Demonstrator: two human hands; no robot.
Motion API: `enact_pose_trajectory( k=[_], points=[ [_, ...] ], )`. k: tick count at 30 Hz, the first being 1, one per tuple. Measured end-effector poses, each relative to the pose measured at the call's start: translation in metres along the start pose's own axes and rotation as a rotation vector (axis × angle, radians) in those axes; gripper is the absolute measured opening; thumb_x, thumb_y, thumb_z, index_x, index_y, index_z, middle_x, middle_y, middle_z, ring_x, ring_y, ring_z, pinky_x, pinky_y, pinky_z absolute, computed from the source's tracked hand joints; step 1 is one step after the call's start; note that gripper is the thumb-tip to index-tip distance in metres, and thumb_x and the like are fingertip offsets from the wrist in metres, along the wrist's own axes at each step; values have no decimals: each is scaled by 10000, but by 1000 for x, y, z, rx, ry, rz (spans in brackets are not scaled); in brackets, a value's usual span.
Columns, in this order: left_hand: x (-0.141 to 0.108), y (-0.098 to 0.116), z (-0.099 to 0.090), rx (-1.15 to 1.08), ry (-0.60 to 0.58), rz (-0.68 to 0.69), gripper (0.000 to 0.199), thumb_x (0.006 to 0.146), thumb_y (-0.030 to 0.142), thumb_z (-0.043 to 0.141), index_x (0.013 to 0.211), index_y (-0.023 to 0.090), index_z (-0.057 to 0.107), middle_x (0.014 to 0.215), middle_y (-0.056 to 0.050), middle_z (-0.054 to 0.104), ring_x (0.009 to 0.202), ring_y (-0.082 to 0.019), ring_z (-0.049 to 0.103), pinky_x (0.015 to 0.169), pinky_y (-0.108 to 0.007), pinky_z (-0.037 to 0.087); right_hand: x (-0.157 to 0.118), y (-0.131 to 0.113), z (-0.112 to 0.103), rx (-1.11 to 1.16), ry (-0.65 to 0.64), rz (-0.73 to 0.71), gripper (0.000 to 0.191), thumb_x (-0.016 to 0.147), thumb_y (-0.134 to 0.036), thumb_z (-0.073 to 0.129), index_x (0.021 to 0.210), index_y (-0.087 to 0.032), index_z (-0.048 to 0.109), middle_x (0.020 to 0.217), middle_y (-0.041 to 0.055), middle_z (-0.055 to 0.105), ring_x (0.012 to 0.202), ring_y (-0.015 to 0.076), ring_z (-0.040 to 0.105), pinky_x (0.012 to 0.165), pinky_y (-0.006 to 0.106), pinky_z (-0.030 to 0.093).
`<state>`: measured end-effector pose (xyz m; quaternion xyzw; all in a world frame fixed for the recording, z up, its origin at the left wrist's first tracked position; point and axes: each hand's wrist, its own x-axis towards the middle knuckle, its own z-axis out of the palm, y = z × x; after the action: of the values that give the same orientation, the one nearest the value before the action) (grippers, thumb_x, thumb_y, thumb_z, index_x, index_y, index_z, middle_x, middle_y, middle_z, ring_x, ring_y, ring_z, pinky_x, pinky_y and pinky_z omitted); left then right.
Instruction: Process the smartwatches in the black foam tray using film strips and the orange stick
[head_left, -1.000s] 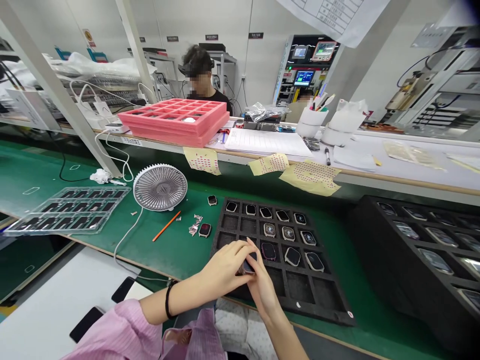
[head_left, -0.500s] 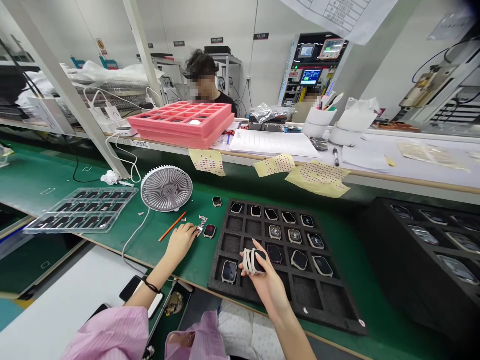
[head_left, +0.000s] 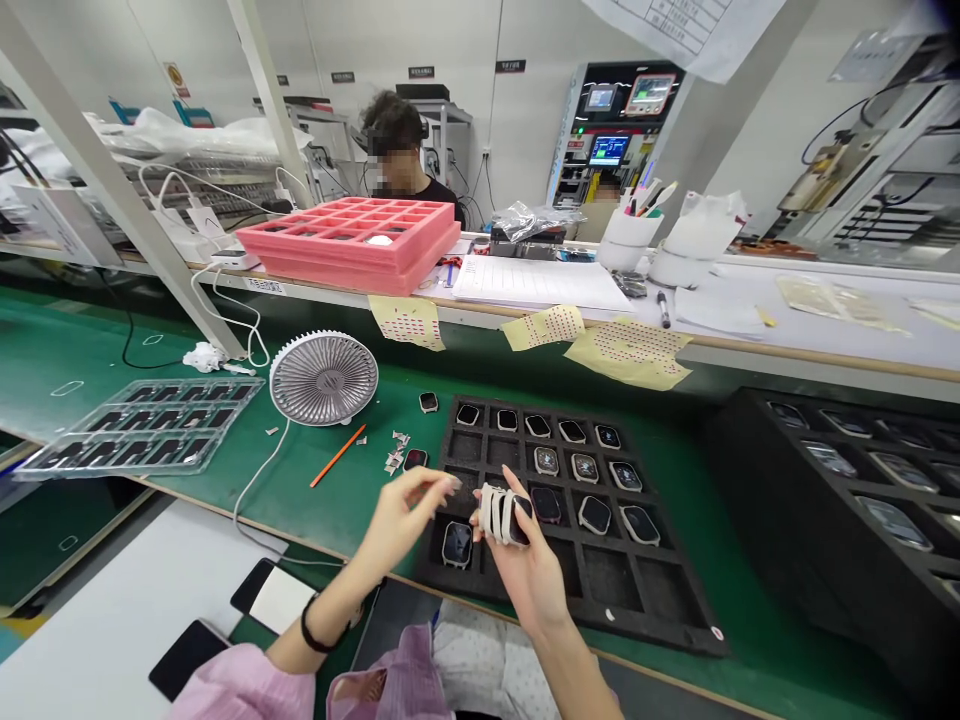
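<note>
In my right hand (head_left: 536, 575) a short stack of smartwatch cases (head_left: 497, 515) is gripped between thumb and fingers, pale edges facing me, above the front of a black foam tray (head_left: 607, 570). Close by on the left, my left hand (head_left: 405, 515) has thumb and fingertips pinched together; whatever is between them is too small to make out. Several small silvery pieces (head_left: 395, 455) lie on the green bench behind my left hand. Beside them is a watch (head_left: 415, 459) with a dark face, partly covered by that hand. Other watches (head_left: 597, 514) sit in the tray's pockets.
A round fan (head_left: 324, 378) stands on the bench, with an orange stick (head_left: 337, 456) before it. Left is a clear tray (head_left: 202, 458) of dark parts. A second foam tray (head_left: 780, 540) rises at right. A pink foam tray (head_left: 420, 262) sits on the shelf; a person is behind it.
My left hand has moved right, from the small silvery pieces to beside the stack of watch cases. My right hand still holds the stack. The view has shifted slightly.
</note>
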<state>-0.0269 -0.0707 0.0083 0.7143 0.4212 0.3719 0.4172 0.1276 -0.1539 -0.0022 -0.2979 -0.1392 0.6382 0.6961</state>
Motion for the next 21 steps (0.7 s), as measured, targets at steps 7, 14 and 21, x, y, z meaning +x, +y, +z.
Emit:
enact_pose_trajectory(
  k=[7,14,21],
  points=[
    [-7,25,30,-328,-103,-81,265,797,369,629,835,116,695,764,-64,682,624,-153,640,604,-253,527,1,6,-1,20,30,-64,662,838,-417,606,1427,-303,327,1079,63,655,999,235,596,872,423,432],
    [-9,20,34,-340,-90,-81,276,789,308,626,962,121,731,824,-78,682,658,-150,642,605,-241,517,1,8,-2,-104,52,-159,621,852,-383,605,1410,-323,340,1151,49,626,1003,209,584,901,405,419],
    [-7,21,34,-330,-126,-60,306,795,314,619,1011,128,731,763,-53,621,644,-136,604,578,-233,473,-1,7,-2,-196,75,-160,669,836,-416,612,1426,-326,310,1171,52,601,1004,204,564,879,388,439]
  ],
)
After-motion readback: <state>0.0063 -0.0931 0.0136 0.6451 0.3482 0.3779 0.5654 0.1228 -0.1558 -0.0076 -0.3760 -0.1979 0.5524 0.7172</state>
